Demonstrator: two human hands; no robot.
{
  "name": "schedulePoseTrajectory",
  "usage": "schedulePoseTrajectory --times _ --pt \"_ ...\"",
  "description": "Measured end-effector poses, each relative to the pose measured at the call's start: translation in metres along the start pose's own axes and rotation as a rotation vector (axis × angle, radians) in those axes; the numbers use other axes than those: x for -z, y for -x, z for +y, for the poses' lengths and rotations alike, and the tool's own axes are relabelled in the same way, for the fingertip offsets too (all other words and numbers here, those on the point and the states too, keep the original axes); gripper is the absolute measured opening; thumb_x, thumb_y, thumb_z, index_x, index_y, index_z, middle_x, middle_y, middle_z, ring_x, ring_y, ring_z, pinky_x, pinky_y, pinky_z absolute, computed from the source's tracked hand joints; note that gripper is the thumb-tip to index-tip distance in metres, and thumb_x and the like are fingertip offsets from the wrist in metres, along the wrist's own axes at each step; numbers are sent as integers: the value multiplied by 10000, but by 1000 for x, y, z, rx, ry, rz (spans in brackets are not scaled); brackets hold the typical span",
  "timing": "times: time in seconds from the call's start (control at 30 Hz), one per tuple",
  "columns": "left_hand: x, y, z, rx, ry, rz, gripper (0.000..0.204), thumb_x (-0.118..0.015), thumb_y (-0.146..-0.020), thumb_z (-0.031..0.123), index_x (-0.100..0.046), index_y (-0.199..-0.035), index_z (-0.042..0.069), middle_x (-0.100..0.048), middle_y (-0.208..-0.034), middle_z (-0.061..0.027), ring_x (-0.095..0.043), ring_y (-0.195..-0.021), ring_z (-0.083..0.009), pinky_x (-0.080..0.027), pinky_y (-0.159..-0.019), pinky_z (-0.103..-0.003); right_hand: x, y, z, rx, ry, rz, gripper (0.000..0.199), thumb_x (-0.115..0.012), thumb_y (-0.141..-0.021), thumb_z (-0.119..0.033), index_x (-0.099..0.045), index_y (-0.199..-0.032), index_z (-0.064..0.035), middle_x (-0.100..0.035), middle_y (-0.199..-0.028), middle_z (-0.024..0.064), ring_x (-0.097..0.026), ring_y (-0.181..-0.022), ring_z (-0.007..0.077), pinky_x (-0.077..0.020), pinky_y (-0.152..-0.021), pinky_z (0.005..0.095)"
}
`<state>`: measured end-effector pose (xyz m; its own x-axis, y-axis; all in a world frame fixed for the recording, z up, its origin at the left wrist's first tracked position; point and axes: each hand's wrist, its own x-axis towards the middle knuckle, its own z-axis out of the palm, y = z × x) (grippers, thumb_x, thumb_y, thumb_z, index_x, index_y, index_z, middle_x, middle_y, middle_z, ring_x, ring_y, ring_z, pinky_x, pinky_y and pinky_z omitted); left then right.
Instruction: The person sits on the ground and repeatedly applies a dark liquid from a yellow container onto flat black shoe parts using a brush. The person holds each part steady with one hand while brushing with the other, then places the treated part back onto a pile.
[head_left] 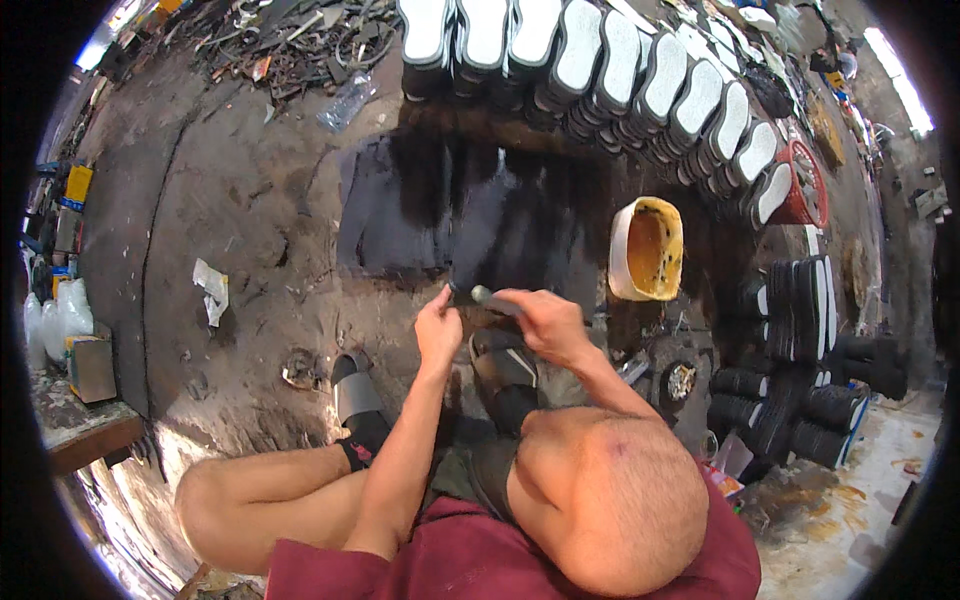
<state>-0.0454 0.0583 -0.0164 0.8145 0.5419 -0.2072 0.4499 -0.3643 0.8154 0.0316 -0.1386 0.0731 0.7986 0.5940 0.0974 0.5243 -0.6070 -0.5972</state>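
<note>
Two glossy black sheets (pixel 400 215) lie side by side on the floor before me, with wet-looking streaks. My left hand (pixel 438 330) is closed at their near edge, thumb raised; a small dark bit shows by its tip, and what it grips is unclear. In my right hand (pixel 553 325) is a short grey tool with a pale rounded end (pixel 483 294), pointing left toward the left thumb; its working part is not clear. A cut-open pale container (pixel 622 250) holding yellow-brown, glue-like liquid stands to the right of the sheets.
Stacks of shoe-sole shapes with white tops (pixel 578 45) curve along the back right. A red basket (pixel 806 185) stands beyond them, and more dark soles (pixel 795 310) are piled right. Scraps (pixel 300 40) heap far left; a low bench (pixel 95 440) stands left. My sandalled feet (pixel 360 395) are close by.
</note>
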Motion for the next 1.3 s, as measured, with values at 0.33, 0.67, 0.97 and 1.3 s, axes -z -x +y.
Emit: schedulePoseTrajectory --times 0.33,0.67,0.97,1.3 --pt "-59 -42 101 388 921 95 648 -855 -829 36 -570 -1410 50 -666 -1238 -118 -657 -1070 -222 -566 -887 -371 93 -19 24 -194 -496 760 348 -685 -1013 -40 -616 -1349 16 -660 -1334 101 -623 -1237 208 -466 -1088 349" --pt "-25 -75 99 342 1106 -306 608 -748 -824 -104 -559 -1397 -32 -720 -1198 -102 -694 -1064 -211 -567 -960 -356 59 -3 24 -238 -602 868 349 -690 -995 -3 -617 -1334 32 -676 -1280 107 -637 -1180 196 -500 -1024 334" --pt "30 -116 124 441 1370 -440 292 -790 -928 105 -602 -1138 185 -674 -1010 62 -601 -826 -55 -450 -640 -233 63 -1 21 -278 -530 942 347 -692 -988 -4 -632 -1328 35 -681 -1291 109 -632 -1184 203 -487 -1042 341" --pt "93 -162 34 267 1218 -262 355 -713 -942 3 -611 -1275 72 -721 -1203 -62 -710 -1060 -216 -562 -948 -395 62 9 29 -344 -497 948 357 -726 -972 -42 -644 -1307 50 -678 -1301 103 -630 -1182 204 -495 -1014 332"
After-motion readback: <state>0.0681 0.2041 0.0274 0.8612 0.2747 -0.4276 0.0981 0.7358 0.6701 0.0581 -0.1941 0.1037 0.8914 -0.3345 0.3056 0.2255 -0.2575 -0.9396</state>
